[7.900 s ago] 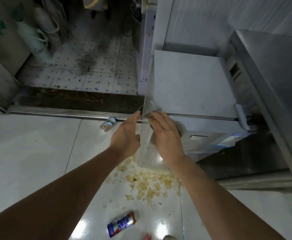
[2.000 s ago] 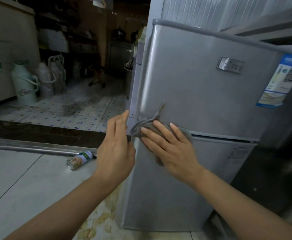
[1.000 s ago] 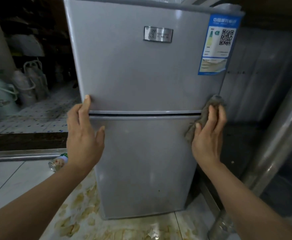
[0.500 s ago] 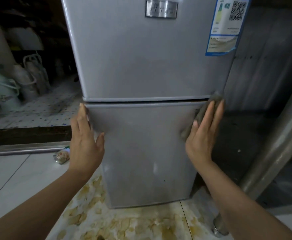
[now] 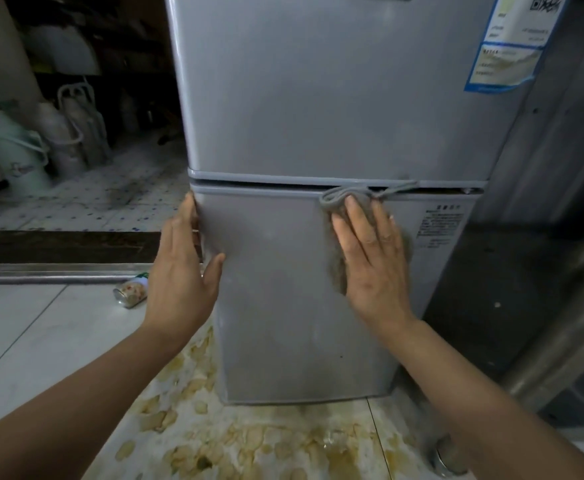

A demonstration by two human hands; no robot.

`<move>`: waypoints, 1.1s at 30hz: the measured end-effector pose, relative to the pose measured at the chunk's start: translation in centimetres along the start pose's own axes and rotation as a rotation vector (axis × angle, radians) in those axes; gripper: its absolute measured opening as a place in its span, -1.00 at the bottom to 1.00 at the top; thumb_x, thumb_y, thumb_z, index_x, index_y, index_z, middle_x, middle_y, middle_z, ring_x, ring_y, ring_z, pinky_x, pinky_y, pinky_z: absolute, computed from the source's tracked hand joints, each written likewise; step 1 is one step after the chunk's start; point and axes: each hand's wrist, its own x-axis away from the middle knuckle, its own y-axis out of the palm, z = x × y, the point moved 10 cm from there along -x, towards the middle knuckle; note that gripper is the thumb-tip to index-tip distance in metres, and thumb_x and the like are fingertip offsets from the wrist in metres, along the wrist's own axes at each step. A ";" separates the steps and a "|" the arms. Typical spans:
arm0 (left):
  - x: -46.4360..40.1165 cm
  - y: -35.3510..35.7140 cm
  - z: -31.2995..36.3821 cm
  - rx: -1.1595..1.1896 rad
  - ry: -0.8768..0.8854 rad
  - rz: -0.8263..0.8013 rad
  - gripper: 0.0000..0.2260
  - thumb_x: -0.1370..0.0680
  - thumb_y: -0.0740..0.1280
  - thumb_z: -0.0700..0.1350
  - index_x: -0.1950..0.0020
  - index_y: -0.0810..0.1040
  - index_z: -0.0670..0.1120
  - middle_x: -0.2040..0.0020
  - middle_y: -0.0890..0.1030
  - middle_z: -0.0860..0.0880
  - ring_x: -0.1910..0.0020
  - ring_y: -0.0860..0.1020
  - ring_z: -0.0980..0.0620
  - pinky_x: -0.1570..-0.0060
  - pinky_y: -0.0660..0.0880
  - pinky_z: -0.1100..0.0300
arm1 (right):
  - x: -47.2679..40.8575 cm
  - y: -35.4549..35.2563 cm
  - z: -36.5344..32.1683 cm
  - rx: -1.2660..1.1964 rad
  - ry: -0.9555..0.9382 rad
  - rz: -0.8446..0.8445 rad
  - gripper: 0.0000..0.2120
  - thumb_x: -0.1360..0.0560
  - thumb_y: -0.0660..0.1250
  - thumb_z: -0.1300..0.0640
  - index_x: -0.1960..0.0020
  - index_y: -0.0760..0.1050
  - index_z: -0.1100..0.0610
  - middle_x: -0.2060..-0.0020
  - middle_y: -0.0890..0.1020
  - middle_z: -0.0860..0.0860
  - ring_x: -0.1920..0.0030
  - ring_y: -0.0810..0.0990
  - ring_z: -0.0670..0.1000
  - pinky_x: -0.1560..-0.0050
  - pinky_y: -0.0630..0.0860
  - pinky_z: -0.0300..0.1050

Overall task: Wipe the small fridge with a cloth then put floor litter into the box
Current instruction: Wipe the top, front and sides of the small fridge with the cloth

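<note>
Pressing flat on the lower door of the small grey fridge (image 5: 318, 116), the right hand (image 5: 373, 258) has its fingers straight and slightly spread over a grey cloth (image 5: 339, 202), which sits just under the seam between the two doors, a loose strand trailing toward 3 o'clock along the gap. The left hand (image 5: 183, 268) rests open against the lower door's edge at 9 o'clock, fingers straight and together, thumb laid on the door front.

A tipped tin can (image 5: 132, 292) lies on its side on the pale tiled floor (image 5: 34, 334) at 9 o'clock of the left hand, near a metal door sill (image 5: 58, 271); whether anything is inside it cannot be told. Yellowish scraps of litter (image 5: 249, 441) are strewn over the tiles at 6 o'clock, right up to the fridge's foot. Beyond the sill, at 10 o'clock, pale thermos jugs (image 5: 17, 154) stand in a cluster (their contents hidden). A blue-bordered label (image 5: 506, 46) sticks to the upper door at 1 o'clock, and a steel table leg (image 5: 560, 341) slants down at 4 o'clock
</note>
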 end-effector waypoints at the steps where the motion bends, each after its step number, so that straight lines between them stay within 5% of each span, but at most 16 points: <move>1: 0.2 0.1 -0.2 0.002 -0.004 -0.006 -0.27 -0.45 0.39 -0.22 -0.51 0.08 -0.03 -0.29 0.38 -0.11 -0.22 0.42 -0.05 -0.15 0.50 -0.09 | -0.5 -0.3 0.1 -0.017 0.051 0.046 -0.45 -0.53 0.13 0.27 -0.48 0.09 0.11 -0.46 0.14 0.04 -0.49 0.03 0.15 -0.49 0.02 0.12; 4: 0.7 0.4 -0.2 0.006 0.011 -0.003 -0.27 -0.44 0.40 -0.24 -0.51 0.10 -0.07 -0.31 0.39 -0.14 -0.26 0.38 -0.05 -0.23 0.40 0.05 | -0.5 0.2 -2.0 -0.041 0.090 0.110 -0.52 -0.56 0.06 0.26 -0.47 0.14 0.10 -0.46 0.17 0.03 -0.49 0.05 0.16 -0.48 0.04 0.13; 8: 0.5 0.4 -0.5 0.016 0.017 -0.019 -0.26 -0.44 0.41 -0.23 -0.52 0.09 -0.06 -0.30 0.40 -0.12 -0.21 0.40 0.02 -0.15 0.37 0.25 | 1.0 2.8 -7.4 0.032 -0.234 -0.042 -0.50 -0.50 0.05 0.25 -0.44 0.22 0.09 -0.46 0.24 -0.06 -0.46 0.17 0.13 -0.44 0.05 0.08; 12: 0.9 0.4 -1.3 0.049 -0.012 -0.125 -0.24 -0.46 0.39 -0.21 -0.52 0.04 0.09 -0.26 0.47 -0.02 -0.13 0.49 0.06 -0.08 0.53 0.09 | 0.0 1.5 -7.8 0.093 -0.377 -0.039 -0.51 -0.51 0.11 0.28 -0.43 0.25 0.09 -0.43 0.25 -0.04 -0.45 0.23 0.09 -0.42 0.12 0.05; 18: 1.5 0.1 -2.5 0.088 0.021 -0.193 -0.29 -0.44 0.39 -0.25 -0.44 0.15 0.19 -0.14 0.56 0.13 -0.02 0.53 0.23 0.00 0.50 0.26 | -4.0 1.3 -8.5 0.054 -0.150 0.091 -0.49 -0.53 0.04 0.29 -0.47 0.21 0.09 -0.47 0.22 -0.03 -0.50 0.12 0.11 -0.47 0.02 0.08; 21: 1.6 0.1 -2.8 0.166 0.011 -0.230 -0.31 -0.45 0.38 -0.27 -0.44 0.17 0.16 -0.18 0.58 0.12 -0.07 0.56 0.21 -0.07 0.53 0.22 | 0.1 4.2 -12.2 0.125 -0.480 -0.094 -0.49 -0.48 0.03 0.29 -0.43 0.28 0.12 -0.45 0.29 -0.02 -0.45 0.23 0.13 -0.45 -0.01 0.06; 25: 2.0 0.1 -3.5 0.212 -0.037 -0.238 -0.27 -0.46 0.38 -0.27 -0.45 0.10 0.19 -0.19 0.53 0.22 -0.12 0.48 0.34 0.04 0.30 0.67 | 1.3 5.0 -13.4 0.234 -0.640 -0.227 -0.41 -0.40 0.07 0.31 -0.42 0.31 0.10 -0.43 0.30 -0.03 -0.45 0.23 0.08 -0.43 0.02 0.07; 28: 2.4 0.0 -4.7 0.246 -0.091 -0.242 -0.25 -0.46 0.35 -0.29 -0.43 0.06 0.26 -0.18 0.54 0.23 -0.09 0.51 0.31 -0.02 0.41 0.50 | -3.0 3.3 -13.2 0.197 -0.526 -0.125 -0.43 -0.42 0.07 0.32 -0.43 0.25 0.12 -0.44 0.28 0.00 -0.44 0.22 0.11 -0.44 -0.02 0.12; 30: 2.6 -0.2 -5.5 0.209 -0.116 -0.234 -0.24 -0.45 0.34 -0.30 -0.42 0.05 0.27 -0.21 0.55 0.14 -0.11 0.54 0.20 -0.09 0.48 0.27 | -5.9 2.1 -13.6 0.138 -0.466 -0.018 -0.53 -0.52 -0.01 0.32 -0.40 0.33 0.13 -0.41 0.36 0.03 -0.44 0.26 0.13 -0.45 -0.03 0.13; 33: 3.0 -0.3 -6.8 0.154 -0.146 -0.219 -0.24 -0.44 0.35 -0.29 -0.43 0.06 0.24 -0.23 0.54 0.11 -0.13 0.52 0.18 -0.09 0.49 0.20 | -7.4 1.8 -14.7 0.073 -0.430 0.069 -0.60 -0.57 0.00 0.28 -0.29 0.48 0.16 -0.34 0.47 0.04 -0.41 0.29 0.14 -0.46 0.00 0.13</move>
